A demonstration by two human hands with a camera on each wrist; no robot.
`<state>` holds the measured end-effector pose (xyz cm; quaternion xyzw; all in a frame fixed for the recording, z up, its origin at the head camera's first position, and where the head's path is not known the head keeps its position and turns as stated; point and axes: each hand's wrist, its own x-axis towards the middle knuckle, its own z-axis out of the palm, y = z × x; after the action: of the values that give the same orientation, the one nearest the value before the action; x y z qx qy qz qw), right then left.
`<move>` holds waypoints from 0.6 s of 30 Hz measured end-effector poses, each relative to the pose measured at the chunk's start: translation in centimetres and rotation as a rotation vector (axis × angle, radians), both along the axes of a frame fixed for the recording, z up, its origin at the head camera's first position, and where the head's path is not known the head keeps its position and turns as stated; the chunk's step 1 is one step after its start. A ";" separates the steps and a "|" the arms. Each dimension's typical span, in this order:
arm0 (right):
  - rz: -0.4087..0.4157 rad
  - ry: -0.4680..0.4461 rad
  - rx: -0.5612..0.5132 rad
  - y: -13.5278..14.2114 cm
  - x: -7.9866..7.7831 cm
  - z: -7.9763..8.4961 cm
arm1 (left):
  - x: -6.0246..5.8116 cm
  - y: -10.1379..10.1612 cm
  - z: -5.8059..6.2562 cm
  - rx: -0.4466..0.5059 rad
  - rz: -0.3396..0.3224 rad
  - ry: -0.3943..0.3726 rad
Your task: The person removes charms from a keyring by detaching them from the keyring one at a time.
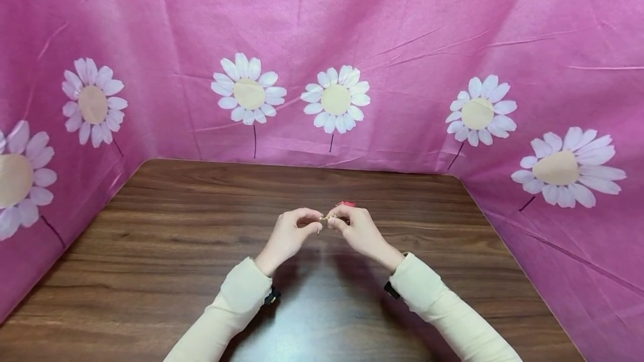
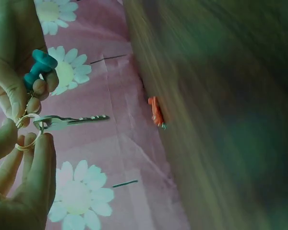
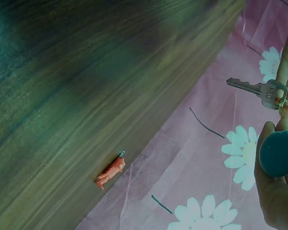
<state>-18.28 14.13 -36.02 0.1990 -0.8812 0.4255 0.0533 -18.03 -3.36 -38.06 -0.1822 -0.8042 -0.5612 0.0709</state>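
Observation:
My left hand (image 1: pixel 290 234) pinches a gold split key ring (image 2: pixel 40 132) between thumb and fingers. A silver key (image 3: pixel 266 92) hangs from that ring, its blade pointing down towards the table. Against the ring, my right hand (image 1: pixel 363 233) pinches a short gold chain (image 2: pixel 29 103). A teal charm (image 2: pixel 40 67), shaped like a push pin with a round flat end, is on this chain and sits among the right hand's fingers. Whether the chain is joined to the ring is hidden by the fingertips. Both hands are above the table, fingertips close together.
Just beyond the right hand, a small red-orange figure (image 3: pixel 111 172) with a metal clasp lies on the brown wood-grain table (image 1: pixel 201 194). Pink cloth (image 1: pixel 402 27) printed with white daisies hangs round the table's back and sides.

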 end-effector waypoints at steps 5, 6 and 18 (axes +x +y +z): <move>0.015 0.100 0.093 -0.1 0.2 -0.1 | 0.4 -0.1 0.8 -0.229 0.100 0.177; 0.023 0.130 0.116 -0.1 0.2 -0.1 | 0.5 -0.1 0.9 -0.269 0.119 0.208; 0.079 0.296 0.124 0.4 0.1 0.0 | 0.6 -0.5 1.2 -0.207 0.168 0.292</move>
<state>-18.19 14.55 -36.07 0.2967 -0.8799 0.3379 0.1534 -17.43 -3.83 -36.89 -0.1999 -0.8514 -0.4351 0.2142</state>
